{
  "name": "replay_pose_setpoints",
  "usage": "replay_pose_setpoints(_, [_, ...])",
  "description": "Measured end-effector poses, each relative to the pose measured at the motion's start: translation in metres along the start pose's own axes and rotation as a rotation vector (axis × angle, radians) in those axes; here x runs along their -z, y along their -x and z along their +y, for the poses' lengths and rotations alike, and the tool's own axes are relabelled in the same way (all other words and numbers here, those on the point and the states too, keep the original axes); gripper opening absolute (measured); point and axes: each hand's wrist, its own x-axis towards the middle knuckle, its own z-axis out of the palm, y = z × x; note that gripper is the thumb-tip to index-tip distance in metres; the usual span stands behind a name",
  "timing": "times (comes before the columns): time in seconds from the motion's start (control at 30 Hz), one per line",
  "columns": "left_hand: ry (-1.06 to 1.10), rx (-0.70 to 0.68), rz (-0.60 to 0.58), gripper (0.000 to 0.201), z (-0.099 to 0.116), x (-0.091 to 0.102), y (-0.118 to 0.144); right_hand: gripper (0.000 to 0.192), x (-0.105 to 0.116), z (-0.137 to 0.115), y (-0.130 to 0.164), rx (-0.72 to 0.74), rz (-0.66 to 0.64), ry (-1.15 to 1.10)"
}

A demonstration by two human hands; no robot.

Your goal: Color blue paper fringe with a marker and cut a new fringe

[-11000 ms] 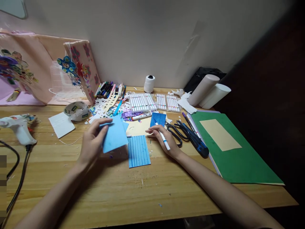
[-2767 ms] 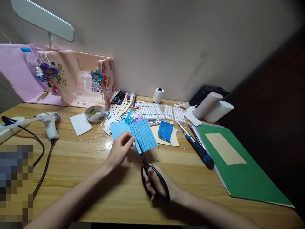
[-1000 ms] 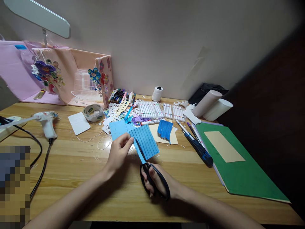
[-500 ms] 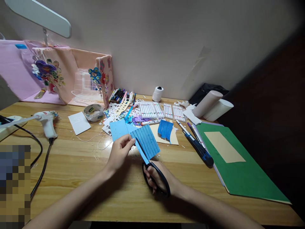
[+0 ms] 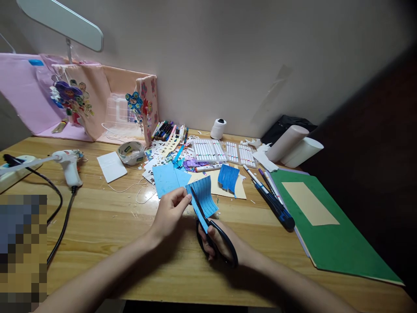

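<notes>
Between my hands is a blue sheet of paper ruled with dark parallel lines. My left hand pinches its near left edge between thumb and fingers. Black-handled scissors are in my right hand, the fingers through the loops. The blades lie along the sheet's left side, with a narrow strip to their left. The sheet bends upward on the right of the blades. Behind my left hand a lighter blue sheet lies flat on the table, and a darker blue piece rests on cream paper.
At left stand a white glue gun with a black cord and a roll of tape. Paper scraps and marker sets fill the back. A utility knife lies beside a green board at right.
The scissor blades have moved along the sheet's left side, and the sheet now curls more on the right. The whole view has shifted slightly.
</notes>
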Motion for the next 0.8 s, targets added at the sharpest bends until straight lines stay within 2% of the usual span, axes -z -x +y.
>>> replay_pose_setpoints(0.23, [0.101, 0.026, -0.027, 0.032, -0.003, 0.001, -0.001, 0.062, -0.002, 0.004, -0.003, -0.01, 0.039, -0.063])
replay_pose_setpoints(0.37, [0.164, 0.031, -0.064, 0.034, -0.004, 0.001, 0.0, 0.065, -0.002, -0.002, 0.0, 0.031, 0.003, -0.017])
replay_pose_setpoints(0.57, [0.202, 0.03, -0.104, 0.035, -0.005, -0.002, 0.001, 0.064, -0.003, -0.011, 0.0, 0.053, 0.027, -0.008])
replay_pose_setpoints(0.8, [0.228, 0.031, -0.112, 0.033, -0.007, -0.002, 0.001, 0.062, -0.002, 0.005, -0.003, 0.028, 0.06, -0.05])
